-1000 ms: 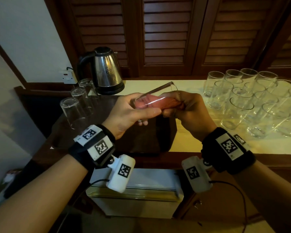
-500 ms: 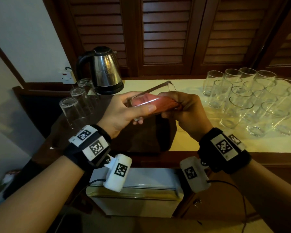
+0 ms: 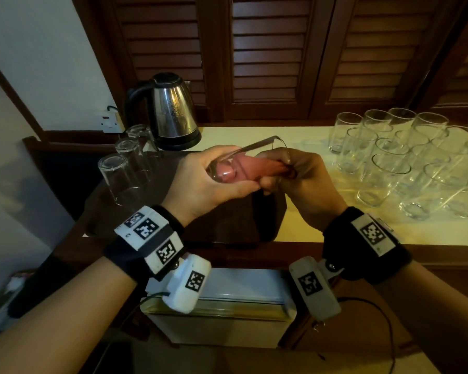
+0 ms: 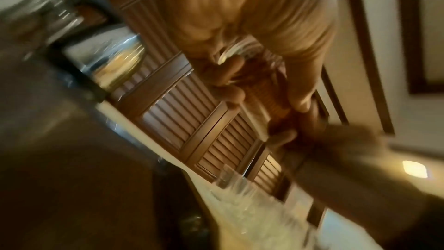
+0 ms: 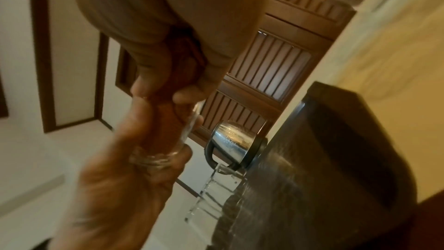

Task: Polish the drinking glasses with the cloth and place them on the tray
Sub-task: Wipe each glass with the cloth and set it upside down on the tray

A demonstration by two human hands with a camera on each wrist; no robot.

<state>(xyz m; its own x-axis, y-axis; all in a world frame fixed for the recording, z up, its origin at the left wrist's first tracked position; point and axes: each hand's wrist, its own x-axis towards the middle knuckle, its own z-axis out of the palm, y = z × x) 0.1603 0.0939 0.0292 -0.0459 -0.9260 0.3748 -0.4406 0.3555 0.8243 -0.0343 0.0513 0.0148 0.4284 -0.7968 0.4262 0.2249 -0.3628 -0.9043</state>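
A clear drinking glass (image 3: 254, 151) lies tilted above the dark tray (image 3: 227, 228), its mouth pointing right. My left hand (image 3: 222, 182) grips its thick base (image 5: 156, 157), thumb along the near side. A pink cloth (image 3: 254, 168) is stuffed inside it. My right hand (image 3: 289, 174) pinches the cloth (image 5: 182, 67) at the glass's mouth. Three polished glasses (image 3: 119, 176) stand upside down along the tray's left edge. Both wrist views are blurred.
Several upright glasses (image 3: 389, 163) crowd the cream counter (image 3: 308, 228) on the right. A steel kettle (image 3: 173, 112) stands behind the tray, by a wall socket (image 3: 110, 121). Louvred wooden doors close off the back. A white box (image 3: 222, 319) sits below the counter's front edge.
The glass has turned a little in my hands, so its base now faces me more, with the cloth still inside. Both hands stay over the tray.
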